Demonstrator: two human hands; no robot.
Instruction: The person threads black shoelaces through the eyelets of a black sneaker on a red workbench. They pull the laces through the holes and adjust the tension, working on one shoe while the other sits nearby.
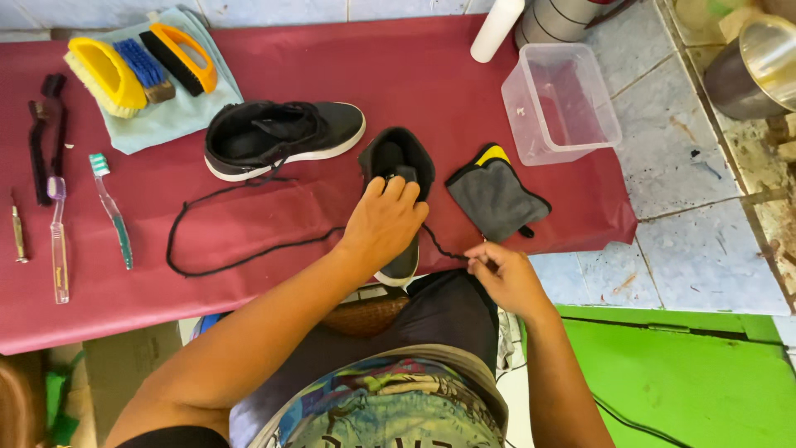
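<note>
Nearest the camera, the right hand (506, 278) hovers at the near edge of the maroon cloth (274, 290), its fingertips pinched on the end of a black shoelace (444, 250) that runs up toward the black shoe (398, 166) in front of the person. The left hand (385, 220) lies on top of that shoe, palm down, fingers curled over the tongue and clamping it, with the forearm reaching in from the lower left; the hand hides the shoe's middle, so only its open collar and white-soled toe show. The shoe stands lengthwise at the near edge of the cloth, toe toward the person. Just to its right lies a grey cloth with a yellow corner (496, 195), close but apart. A loose black lace (224, 249) loops across the cloth to the left and leads up to the second black shoe (282, 137), which lies on its side beyond. Farther left are a green toothbrush (112, 211), a clear toothbrush (58, 236) and a black brush (46, 137). Beyond, a clear plastic tub (560, 104) sits at the cloth's right edge. At the far left, yellow, blue and orange scrub brushes (141, 70) rest on a pale green towel (178, 112).
</note>
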